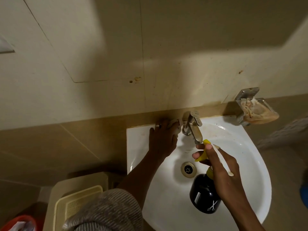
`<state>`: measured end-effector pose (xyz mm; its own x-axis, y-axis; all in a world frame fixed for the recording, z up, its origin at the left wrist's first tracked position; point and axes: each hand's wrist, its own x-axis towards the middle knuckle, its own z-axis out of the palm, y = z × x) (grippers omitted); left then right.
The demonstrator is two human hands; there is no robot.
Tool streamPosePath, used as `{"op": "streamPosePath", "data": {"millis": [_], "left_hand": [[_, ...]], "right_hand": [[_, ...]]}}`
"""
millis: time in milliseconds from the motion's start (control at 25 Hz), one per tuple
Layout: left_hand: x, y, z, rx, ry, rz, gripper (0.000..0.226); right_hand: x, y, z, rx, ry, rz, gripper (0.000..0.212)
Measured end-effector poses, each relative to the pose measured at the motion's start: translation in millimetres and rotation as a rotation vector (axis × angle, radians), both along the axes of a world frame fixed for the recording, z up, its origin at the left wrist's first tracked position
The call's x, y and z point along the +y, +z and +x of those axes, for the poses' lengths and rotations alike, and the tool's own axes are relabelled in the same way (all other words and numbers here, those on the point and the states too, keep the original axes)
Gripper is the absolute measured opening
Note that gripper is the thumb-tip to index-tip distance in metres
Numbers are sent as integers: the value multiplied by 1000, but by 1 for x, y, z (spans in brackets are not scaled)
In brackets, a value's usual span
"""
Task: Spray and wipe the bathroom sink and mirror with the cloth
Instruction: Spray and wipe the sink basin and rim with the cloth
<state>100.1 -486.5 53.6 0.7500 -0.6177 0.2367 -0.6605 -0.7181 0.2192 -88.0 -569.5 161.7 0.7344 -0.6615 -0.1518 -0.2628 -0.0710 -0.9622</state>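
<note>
I'm holding the right hand (221,165) gripping a black, yellow-trigger spray bottle (204,192) over the white ceramic sink (246,164); the left hand (162,139) is pressing a pale cloth (175,126) at its back edge.

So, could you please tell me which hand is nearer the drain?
Right. The right hand holds the bottle just beside the drain; the left hand presses a cloth up by the tap.

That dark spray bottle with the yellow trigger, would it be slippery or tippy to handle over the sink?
The spray bottle looks glossy and smooth, so probably slick in wet hands. Its round, wide body likely rolls if laid in the curved sink. The right hand grips its narrow neck, which seems the surest hold; fill level can't be seen, so weight is uncertain.
</note>
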Motion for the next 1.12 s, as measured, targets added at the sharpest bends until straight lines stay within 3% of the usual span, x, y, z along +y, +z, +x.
{"op": "streamPosePath", "data": {"millis": [240, 400, 680, 920, 1120], "left_hand": [[45, -9, 13, -53, 149, -117, 45], [66, -9, 16, -36, 223, -84, 45], [92, -4, 12, 47, 359, -195, 43], [105, 3, -8, 92, 395, -331, 47], [115, 2, -38, 211, 540, -437, 48]], "right_hand": [[2, 4, 3, -57, 18, 36, 43], [12, -7, 23, -60, 89, 43, 47], [10, -21, 47, -59, 151, -36, 29], [10, -19, 45, -62, 190, -94, 33], [12, -19, 35, -114, 235, -90, 30]]}}
